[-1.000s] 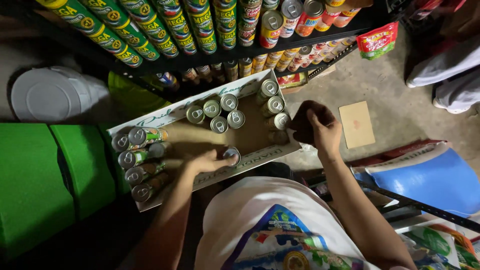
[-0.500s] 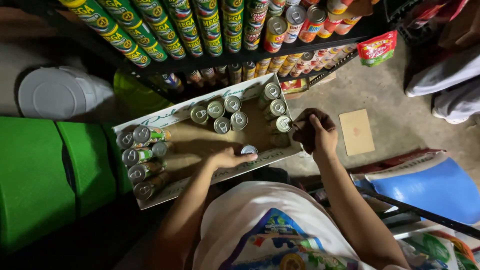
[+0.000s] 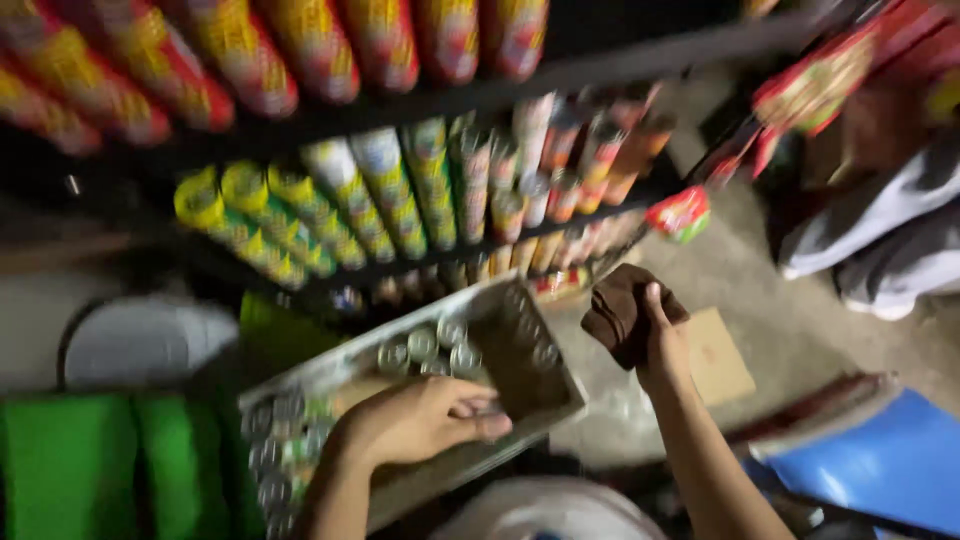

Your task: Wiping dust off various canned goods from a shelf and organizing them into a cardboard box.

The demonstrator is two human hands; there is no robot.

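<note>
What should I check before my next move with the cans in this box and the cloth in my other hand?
1. Left hand has a firm hold on a can: cannot tell, fingers curl over something in the cardboard box, blurred.
2. Right hand holds the dark cloth: ok, gripped, lifted clear of the box.
3. Cans in the box stand upright: ok, tops face up.
4. Box sits steady: cannot tell, its underside is hidden.
5. Shelf cans in order: ok, lying in rows.
</note>
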